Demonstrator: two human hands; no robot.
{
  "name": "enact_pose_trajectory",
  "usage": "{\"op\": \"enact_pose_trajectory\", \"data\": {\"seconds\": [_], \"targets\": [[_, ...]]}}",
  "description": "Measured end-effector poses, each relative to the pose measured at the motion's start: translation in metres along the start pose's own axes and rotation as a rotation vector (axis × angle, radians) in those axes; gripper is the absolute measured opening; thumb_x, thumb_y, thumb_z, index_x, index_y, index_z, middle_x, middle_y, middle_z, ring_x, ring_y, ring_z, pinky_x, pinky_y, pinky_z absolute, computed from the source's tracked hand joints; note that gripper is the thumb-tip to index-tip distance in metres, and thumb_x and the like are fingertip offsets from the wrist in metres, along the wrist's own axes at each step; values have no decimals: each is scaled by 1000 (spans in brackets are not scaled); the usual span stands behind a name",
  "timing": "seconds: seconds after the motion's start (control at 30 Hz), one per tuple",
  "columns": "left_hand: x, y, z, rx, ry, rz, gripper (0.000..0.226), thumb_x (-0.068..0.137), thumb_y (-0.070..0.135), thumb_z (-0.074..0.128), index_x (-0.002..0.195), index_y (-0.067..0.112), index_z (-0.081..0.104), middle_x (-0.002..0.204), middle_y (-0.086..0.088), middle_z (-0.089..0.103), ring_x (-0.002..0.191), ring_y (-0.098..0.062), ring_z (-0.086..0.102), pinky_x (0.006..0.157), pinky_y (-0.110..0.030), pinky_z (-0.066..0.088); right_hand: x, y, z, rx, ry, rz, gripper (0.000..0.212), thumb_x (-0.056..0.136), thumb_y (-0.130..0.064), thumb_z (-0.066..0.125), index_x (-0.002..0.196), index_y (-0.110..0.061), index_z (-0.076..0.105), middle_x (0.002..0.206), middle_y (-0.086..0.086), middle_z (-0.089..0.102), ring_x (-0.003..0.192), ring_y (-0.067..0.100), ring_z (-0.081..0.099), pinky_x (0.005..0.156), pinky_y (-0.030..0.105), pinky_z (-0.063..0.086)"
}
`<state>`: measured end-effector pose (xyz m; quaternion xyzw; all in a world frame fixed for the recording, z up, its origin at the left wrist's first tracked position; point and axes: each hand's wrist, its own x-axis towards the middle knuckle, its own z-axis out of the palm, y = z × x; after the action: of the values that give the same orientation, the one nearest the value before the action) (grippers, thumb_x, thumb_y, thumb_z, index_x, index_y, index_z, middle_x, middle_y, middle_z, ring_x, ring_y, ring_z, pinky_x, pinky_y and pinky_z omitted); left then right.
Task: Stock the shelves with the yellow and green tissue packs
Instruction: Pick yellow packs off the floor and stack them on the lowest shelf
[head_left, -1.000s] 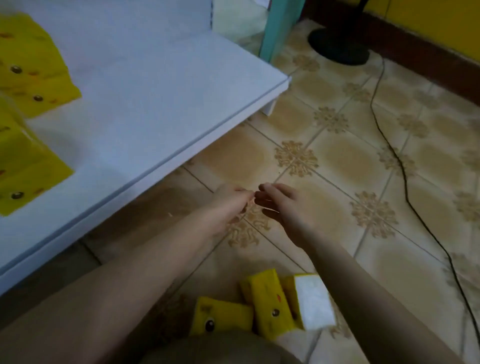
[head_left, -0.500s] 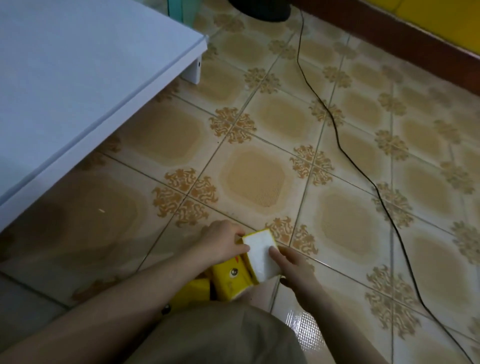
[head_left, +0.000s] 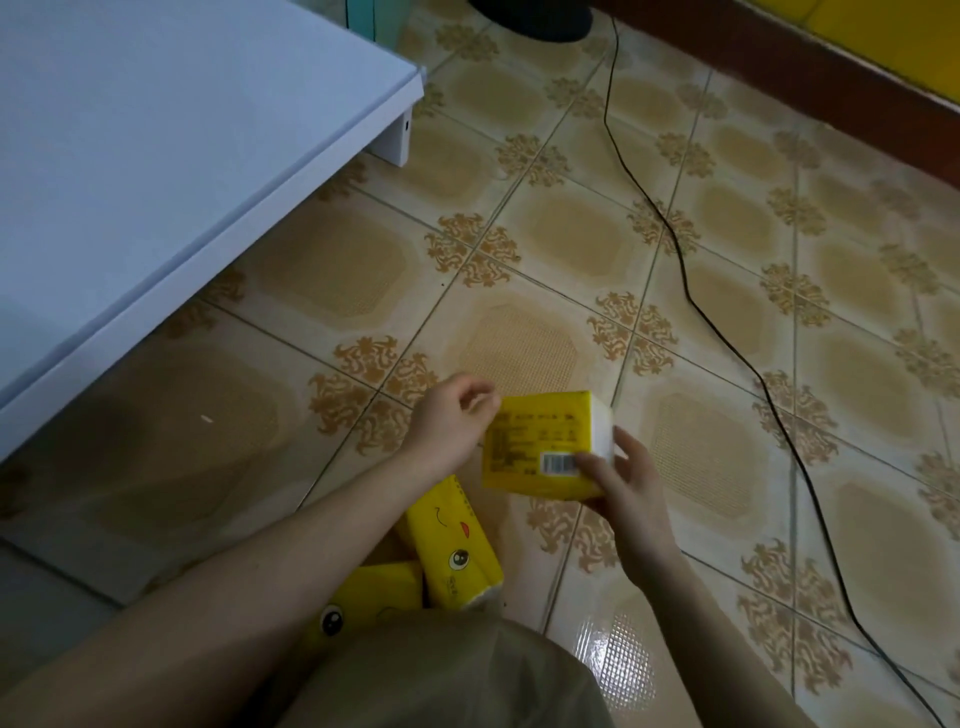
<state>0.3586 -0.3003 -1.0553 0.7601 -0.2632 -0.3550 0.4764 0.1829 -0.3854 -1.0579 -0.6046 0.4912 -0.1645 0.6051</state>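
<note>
Right hand pinches one end of the yellow plastic-wrapped tissue pack, whose slick wrap might slip loose.

Your 2 bare forearms reach forward and converge low in view. Your right hand grips the yellow tissue pack, with the thumb across its face and the fingers on its right side. Your left hand sits at the pack's left edge with its fingers curled. Whether it grips the pack is unclear.
</note>
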Motion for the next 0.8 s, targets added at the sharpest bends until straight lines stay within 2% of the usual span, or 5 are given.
{"op": "enact_pose_trajectory", "data": {"seconds": [0.23,0.37,0.53,0.67,0.8], "targets": [[6,4,-18,-432,-125,-433,60,78,51,63,126,17,53,120,-9,59,105,-24,59,83,-37,45,15,-22,6,489,-178,151,29,92,-23,39,113,-12,56,101,10,69,80,17,69,62,26,56],[5,4,-26,-570,-286,-453,57,78,55,56,120,18,59,106,-8,66,95,-23,62,78,-35,50,16,-24,18,503,-229,207,30,94,-24,33,112,-14,56,96,6,72,82,19,67,70,31,53],[11,-2,-43,-517,-145,-403,45,84,41,62,124,25,51,116,-9,62,96,-27,62,73,-39,54,20,-27,31,333,-240,105,34,88,-44,45,115,-27,59,113,-1,69,103,20,64,87,38,51],[9,4,-62,-522,-105,-541,33,88,52,51,95,21,59,85,-6,61,66,-18,61,46,-22,51,27,-30,41,201,-348,19,85,54,-79,65,126,-37,50,129,-9,58,116,12,58,88,30,51],[8,3,-90,-691,-76,-573,54,89,54,49,116,8,55,90,-14,56,46,-17,64,39,-23,51,37,-44,60,104,-451,-36,81,52,-78,67,120,-36,55,124,-7,63,114,11,59,93,28,46]]}}
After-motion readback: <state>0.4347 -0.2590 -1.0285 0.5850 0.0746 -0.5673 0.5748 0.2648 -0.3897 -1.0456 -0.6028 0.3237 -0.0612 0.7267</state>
